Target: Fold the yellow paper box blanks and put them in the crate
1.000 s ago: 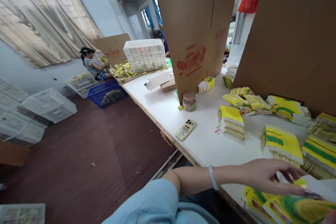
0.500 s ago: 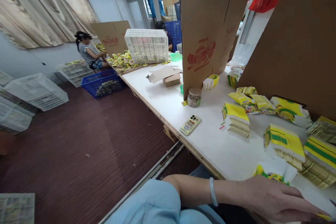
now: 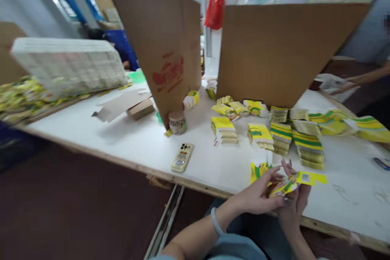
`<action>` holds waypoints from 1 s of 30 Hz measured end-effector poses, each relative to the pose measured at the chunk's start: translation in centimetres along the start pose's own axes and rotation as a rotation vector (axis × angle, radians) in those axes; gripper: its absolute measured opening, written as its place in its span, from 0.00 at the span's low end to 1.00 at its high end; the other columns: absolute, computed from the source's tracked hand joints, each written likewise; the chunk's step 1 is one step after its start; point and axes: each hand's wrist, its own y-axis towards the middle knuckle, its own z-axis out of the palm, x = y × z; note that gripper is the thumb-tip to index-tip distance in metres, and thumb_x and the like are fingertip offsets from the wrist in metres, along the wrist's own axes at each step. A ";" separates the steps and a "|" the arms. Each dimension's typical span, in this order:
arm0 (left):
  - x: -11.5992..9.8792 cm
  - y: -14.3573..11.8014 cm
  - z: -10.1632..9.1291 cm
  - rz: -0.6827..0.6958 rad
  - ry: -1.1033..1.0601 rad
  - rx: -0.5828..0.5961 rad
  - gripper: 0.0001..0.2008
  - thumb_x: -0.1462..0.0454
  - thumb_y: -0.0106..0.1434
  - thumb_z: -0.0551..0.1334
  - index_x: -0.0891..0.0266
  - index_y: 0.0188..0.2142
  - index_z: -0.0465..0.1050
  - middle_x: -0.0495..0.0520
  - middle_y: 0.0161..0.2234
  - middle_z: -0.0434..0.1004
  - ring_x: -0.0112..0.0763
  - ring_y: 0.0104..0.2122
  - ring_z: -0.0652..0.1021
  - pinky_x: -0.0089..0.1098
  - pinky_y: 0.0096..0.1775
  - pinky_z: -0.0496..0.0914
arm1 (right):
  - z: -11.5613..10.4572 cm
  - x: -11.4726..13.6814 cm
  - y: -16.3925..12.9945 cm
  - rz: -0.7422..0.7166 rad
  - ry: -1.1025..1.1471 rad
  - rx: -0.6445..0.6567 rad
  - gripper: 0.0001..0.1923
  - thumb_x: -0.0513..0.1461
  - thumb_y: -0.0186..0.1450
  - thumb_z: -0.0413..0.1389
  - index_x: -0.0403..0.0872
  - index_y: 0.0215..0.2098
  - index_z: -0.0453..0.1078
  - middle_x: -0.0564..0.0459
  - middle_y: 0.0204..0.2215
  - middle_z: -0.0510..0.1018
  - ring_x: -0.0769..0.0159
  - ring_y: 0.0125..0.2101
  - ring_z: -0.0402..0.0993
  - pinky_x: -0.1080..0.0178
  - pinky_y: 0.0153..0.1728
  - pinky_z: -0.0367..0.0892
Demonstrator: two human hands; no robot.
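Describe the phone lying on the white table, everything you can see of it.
The phone lies flat on the white table, back side up, close to the table's near edge. Its case looks pale yellow or cream with a colourful picture on it, too blurred to read. A cluster of camera lenses sits at its far end. It is turned slightly askew to the edge. Nothing touches it; a small lidded jar stands beyond it, and neither hand is near it.
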 end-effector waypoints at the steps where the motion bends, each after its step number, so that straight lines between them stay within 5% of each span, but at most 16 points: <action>1: -0.3 -0.2 -0.3 -0.025 -0.040 0.064 0.50 0.50 0.64 0.67 0.63 0.75 0.43 0.70 0.65 0.67 0.49 0.64 0.71 0.50 0.66 0.65 | 0.0 0.0 -0.2 0.021 0.037 -0.020 0.27 0.52 0.75 0.41 0.48 0.64 0.62 0.37 0.60 0.74 0.48 0.62 0.71 0.39 0.62 0.65; 8: -0.4 0.6 -0.9 -0.004 0.028 0.066 0.37 0.47 0.73 0.55 0.59 0.74 0.51 0.65 0.74 0.53 0.49 0.74 0.56 0.51 0.73 0.49 | 0.3 1.3 1.1 0.153 0.033 -0.083 0.26 0.60 0.71 0.48 0.48 0.46 0.72 0.46 0.38 0.84 0.56 0.37 0.80 0.56 0.38 0.76; 14: 1.2 1.4 0.0 -0.147 -0.118 -0.113 0.32 0.40 0.70 0.55 0.64 0.54 0.74 0.63 0.50 0.81 0.45 0.51 0.78 0.44 0.59 0.71 | 0.2 1.7 1.3 0.195 0.059 -0.187 0.27 0.59 0.70 0.52 0.46 0.46 0.75 0.43 0.40 0.86 0.54 0.39 0.83 0.56 0.41 0.78; 19: 2.0 1.8 0.4 -0.221 -0.101 -0.198 0.31 0.38 0.68 0.56 0.64 0.45 0.73 0.58 0.40 0.80 0.39 0.41 0.78 0.38 0.48 0.75 | -0.1 0.9 1.6 0.252 0.103 -0.215 0.23 0.57 0.68 0.57 0.47 0.41 0.74 0.47 0.32 0.86 0.58 0.31 0.83 0.59 0.36 0.78; 23: 1.8 2.0 0.9 -0.283 -0.008 -0.165 0.33 0.36 0.68 0.52 0.63 0.46 0.73 0.59 0.40 0.81 0.39 0.40 0.79 0.38 0.45 0.76 | -1.5 0.4 1.4 0.314 0.165 -0.151 0.24 0.58 0.67 0.58 0.47 0.47 0.72 0.50 0.30 0.84 0.60 0.29 0.82 0.61 0.32 0.77; 26: 1.3 1.0 1.5 -0.322 -0.032 -0.141 0.36 0.38 0.70 0.52 0.59 0.67 0.57 0.62 0.51 0.79 0.41 0.49 0.80 0.40 0.51 0.76 | -2.6 0.6 -0.1 0.376 0.294 -0.075 0.29 0.55 0.66 0.60 0.51 0.59 0.62 0.54 0.30 0.84 0.64 0.26 0.80 0.64 0.27 0.74; 28: 0.8 -0.4 1.6 -0.388 -0.087 -0.136 0.42 0.40 0.71 0.53 0.55 0.73 0.37 0.61 0.49 0.80 0.39 0.46 0.82 0.39 0.47 0.78 | -3.1 1.2 -1.3 0.433 0.339 -0.085 0.29 0.53 0.66 0.62 0.53 0.58 0.60 0.56 0.28 0.83 0.65 0.24 0.78 0.66 0.25 0.73; 30: 0.3 -2.0 1.3 -0.462 -0.132 -0.102 0.43 0.41 0.71 0.54 0.53 0.73 0.32 0.58 0.45 0.81 0.36 0.38 0.82 0.38 0.41 0.78 | -3.6 1.6 -2.4 0.489 0.327 -0.064 0.23 0.53 0.65 0.63 0.52 0.51 0.65 0.56 0.27 0.82 0.64 0.25 0.79 0.64 0.27 0.74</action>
